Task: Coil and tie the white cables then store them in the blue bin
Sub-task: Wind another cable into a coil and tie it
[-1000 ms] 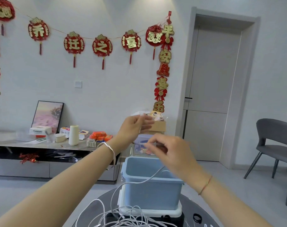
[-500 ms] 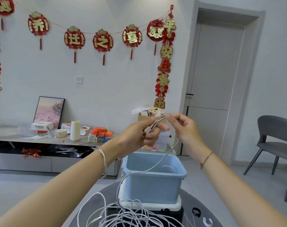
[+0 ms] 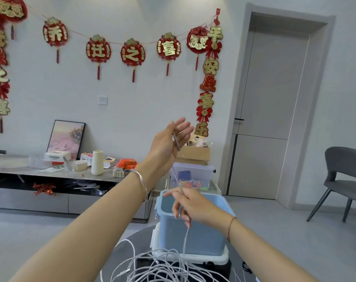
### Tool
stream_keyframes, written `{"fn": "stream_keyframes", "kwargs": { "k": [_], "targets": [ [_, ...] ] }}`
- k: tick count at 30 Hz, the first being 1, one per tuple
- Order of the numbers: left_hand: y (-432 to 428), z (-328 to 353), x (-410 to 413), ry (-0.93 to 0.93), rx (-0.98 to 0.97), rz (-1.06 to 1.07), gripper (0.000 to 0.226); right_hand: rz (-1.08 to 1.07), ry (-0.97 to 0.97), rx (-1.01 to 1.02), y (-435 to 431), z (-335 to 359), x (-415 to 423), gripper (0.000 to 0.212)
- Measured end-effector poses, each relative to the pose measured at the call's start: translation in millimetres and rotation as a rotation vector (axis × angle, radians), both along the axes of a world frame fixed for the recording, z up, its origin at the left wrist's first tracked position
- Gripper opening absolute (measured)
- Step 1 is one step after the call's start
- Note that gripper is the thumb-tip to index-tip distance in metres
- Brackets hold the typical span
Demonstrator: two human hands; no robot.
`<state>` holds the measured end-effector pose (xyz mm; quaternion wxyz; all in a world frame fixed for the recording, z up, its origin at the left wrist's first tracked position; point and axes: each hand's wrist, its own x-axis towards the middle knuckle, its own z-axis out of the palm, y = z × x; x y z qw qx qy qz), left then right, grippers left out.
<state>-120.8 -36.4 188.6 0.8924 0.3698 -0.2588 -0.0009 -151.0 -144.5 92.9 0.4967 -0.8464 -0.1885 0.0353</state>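
1. White cable [image 3: 185,239] runs up from a messy pile [image 3: 163,269] on the dark tabletop [image 3: 132,241], in front of the blue bin [image 3: 193,237].
2. Left hand [image 3: 169,143] is up high, fingers spread, pinching the cable end.
3. Right hand [image 3: 191,206] is lower, fingers loosely curled round the cable.
4. Pulling hard could knot the pile or drag other cables off the tabletop, I think.

Tangled white cables [image 3: 163,267] lie heaped just before the open, upright blue bin [image 3: 193,235]
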Motion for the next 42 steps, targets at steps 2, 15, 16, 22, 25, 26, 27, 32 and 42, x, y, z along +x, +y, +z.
{"fn": "stream_keyframes", "kwargs": {
  "k": [2,15,16,22,25,26,27,32,42],
  "targets": [
    [2,-6,11,-0.044,0.14,0.177,0.034,-0.019,-0.066,-0.085,0,-1,-6,0.023],
    [15,-55,-3,-0.569,1.209,0.437,0.051,-0.309,-0.658,0.088,-33,50,-21,0.006],
    [13,-53,-9,-0.562,1.191,0.394,0.056,-0.327,-0.671,0.123,-36,53,-17,0.007],
    [7,-41,-31,-0.423,1.031,-0.033,0.059,-0.361,-0.654,0.25,-47,63,2,0.009],
    [3,-36,-40,-0.331,0.906,-0.251,0.049,-0.328,-0.626,0.323,-44,63,7,0.012],
    [1,-35,-42,-0.306,0.845,-0.31,0.046,-0.303,-0.603,0.367,-42,62,7,0.015],
    [0,-33,-44,-0.276,0.767,-0.35,0.044,-0.285,-0.576,0.405,-39,62,7,0.019],
    [-4,-15,-41,-0.062,0.251,-0.321,0.036,-0.281,-0.392,0.505,-28,51,10,0.036],
    [-6,2,-13,-0.012,-0.011,0.01,0.043,-0.13,-0.096,0.205,-7,6,-1,0.039]
  ]
}}
